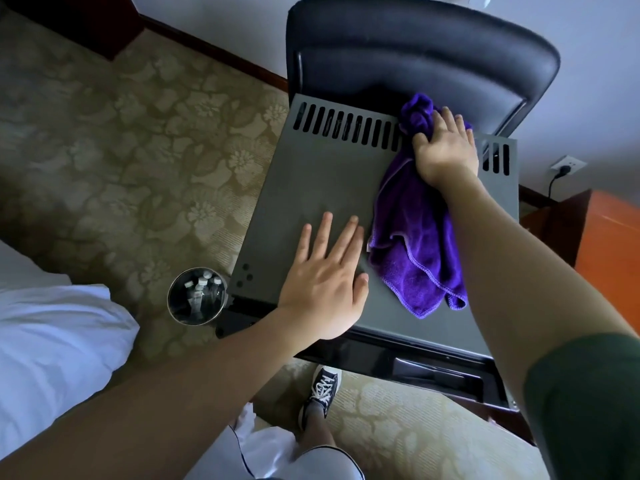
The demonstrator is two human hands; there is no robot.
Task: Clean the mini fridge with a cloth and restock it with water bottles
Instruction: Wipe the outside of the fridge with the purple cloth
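The grey mini fridge (311,188) is seen from above, with vent slots along its far edge. A purple cloth (412,244) lies on the right part of its top. My right hand (446,150) presses flat on the cloth's far end, near the vents, fingers straight. My left hand (325,289) rests flat on the bare top near the front edge, left of the cloth. Several water bottles (202,289) stand in a round metal bucket on the floor left of the fridge.
A black chair (415,53) stands right behind the fridge, against the wall. White bedding (52,327) fills the lower left. An orange-brown cabinet (609,244) is at the right, below a wall socket (566,166) with a plug. My shoe (320,389) is on the patterned carpet.
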